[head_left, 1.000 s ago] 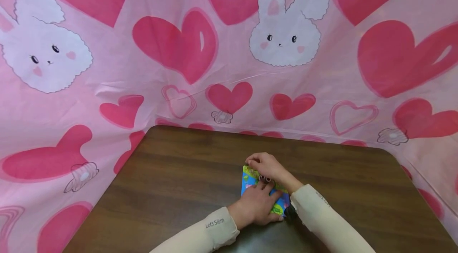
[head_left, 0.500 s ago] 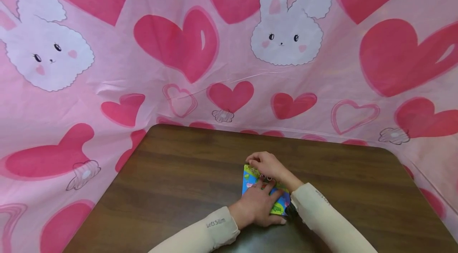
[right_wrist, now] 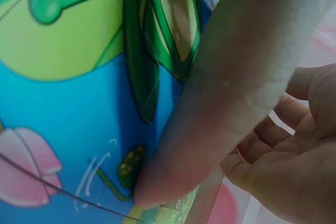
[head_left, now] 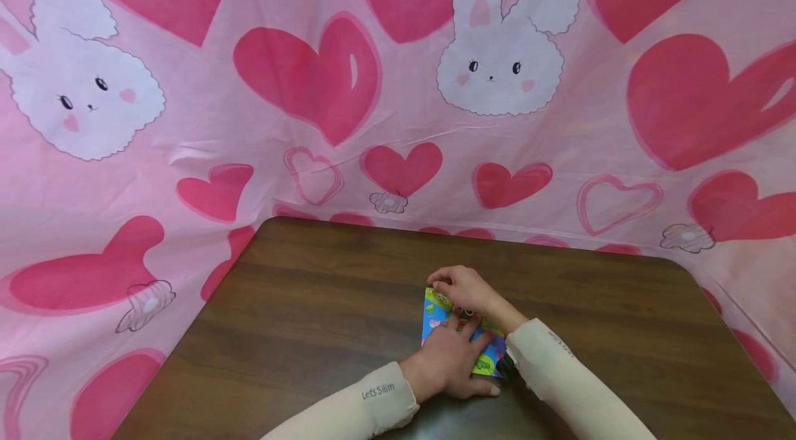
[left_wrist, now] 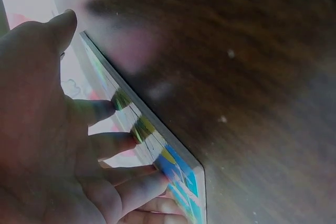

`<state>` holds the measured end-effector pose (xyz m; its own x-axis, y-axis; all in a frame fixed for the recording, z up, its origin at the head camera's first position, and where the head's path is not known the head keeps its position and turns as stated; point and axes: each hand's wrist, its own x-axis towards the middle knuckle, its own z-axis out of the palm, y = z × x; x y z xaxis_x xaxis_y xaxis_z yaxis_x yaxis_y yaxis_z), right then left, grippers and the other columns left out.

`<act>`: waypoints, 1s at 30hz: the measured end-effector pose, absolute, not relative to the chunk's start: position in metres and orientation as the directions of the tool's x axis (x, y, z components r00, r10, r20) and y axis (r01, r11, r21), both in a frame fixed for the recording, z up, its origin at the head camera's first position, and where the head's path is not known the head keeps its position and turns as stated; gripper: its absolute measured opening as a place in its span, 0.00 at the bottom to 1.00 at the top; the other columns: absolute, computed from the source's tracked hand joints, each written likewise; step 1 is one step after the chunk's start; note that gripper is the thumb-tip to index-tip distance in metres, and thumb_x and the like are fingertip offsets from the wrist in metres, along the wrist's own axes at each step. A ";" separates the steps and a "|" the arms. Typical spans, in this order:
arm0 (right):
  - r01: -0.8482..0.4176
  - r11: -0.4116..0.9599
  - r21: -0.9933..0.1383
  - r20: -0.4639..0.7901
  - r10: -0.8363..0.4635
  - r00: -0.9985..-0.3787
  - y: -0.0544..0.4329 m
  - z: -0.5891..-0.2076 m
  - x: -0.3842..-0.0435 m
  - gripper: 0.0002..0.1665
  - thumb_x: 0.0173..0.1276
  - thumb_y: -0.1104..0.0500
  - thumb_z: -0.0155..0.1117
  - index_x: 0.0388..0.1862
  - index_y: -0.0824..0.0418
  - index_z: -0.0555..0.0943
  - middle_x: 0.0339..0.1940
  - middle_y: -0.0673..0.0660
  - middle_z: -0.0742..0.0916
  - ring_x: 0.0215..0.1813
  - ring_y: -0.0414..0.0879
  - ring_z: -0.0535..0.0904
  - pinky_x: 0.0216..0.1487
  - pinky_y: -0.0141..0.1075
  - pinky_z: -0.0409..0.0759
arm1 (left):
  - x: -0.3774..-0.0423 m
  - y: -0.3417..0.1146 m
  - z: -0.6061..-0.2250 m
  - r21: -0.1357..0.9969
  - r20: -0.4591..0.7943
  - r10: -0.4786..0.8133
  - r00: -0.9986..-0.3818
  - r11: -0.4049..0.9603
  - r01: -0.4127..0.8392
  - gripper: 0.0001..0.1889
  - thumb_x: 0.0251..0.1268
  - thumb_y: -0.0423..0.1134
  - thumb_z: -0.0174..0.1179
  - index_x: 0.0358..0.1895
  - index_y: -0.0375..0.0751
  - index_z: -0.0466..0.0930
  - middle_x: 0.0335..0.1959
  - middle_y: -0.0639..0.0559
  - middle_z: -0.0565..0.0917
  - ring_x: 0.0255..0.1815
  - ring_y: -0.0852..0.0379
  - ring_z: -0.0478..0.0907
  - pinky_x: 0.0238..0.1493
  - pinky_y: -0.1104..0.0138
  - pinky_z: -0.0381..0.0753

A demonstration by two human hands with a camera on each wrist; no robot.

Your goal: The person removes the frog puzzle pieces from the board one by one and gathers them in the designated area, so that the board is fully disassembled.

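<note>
A flat, brightly coloured puzzle board (head_left: pixel 484 364) lies on the table, printed with green, blue and pink cartoon figures. Thin dark seams cross its picture (right_wrist: pixel 79 103) in the right wrist view. My left hand (head_left: pixel 449 360) rests across the near part of it, fingers spread and fairly straight, thumb out past the near edge. In the left wrist view those fingertips touch the face near the board's grey edge (left_wrist: pixel 157 121). My right hand (head_left: pixel 468 288) holds the far left corner with curled fingers. In its own wrist view a large blurred finger covers part of the picture.
The brown wood-grain table (head_left: pixel 323 309) reaches out on all sides of the board. Pink cloth (head_left: pixel 398 108) with hearts and rabbit faces hangs behind its far and side edges. A small black object (head_left: pixel 506 364) sits at my right wrist.
My left hand has shifted slightly right and toward the near side, its thumb sliding a little farther out from the board. The right hand stays at the far corner.
</note>
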<state>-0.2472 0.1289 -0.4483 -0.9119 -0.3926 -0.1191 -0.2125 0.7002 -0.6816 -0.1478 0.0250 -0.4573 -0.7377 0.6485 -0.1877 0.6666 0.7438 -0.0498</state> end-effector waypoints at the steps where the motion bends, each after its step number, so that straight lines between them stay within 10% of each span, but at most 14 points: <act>1: -0.213 0.701 -0.681 -0.119 -0.393 -0.912 0.129 -0.449 -0.247 0.12 0.76 0.58 0.61 0.53 0.55 0.87 0.45 0.50 0.89 0.39 0.41 0.79 0.49 0.42 0.81 | -0.148 0.025 -0.457 -0.051 -0.189 0.649 -0.737 0.743 0.667 0.45 0.60 0.82 0.44 0.78 0.67 0.56 0.81 0.56 0.58 0.80 0.41 0.57 0.65 0.57 0.77; 30: -0.244 0.664 -0.706 -0.093 -0.429 -0.898 0.133 -0.459 -0.245 0.24 0.63 0.75 0.60 0.53 0.54 0.86 0.46 0.52 0.85 0.39 0.44 0.76 0.44 0.38 0.80 | -0.148 0.023 -0.456 -0.014 -0.198 0.657 -0.727 0.740 0.672 0.47 0.58 0.83 0.46 0.79 0.66 0.56 0.81 0.57 0.57 0.81 0.43 0.55 0.70 0.61 0.72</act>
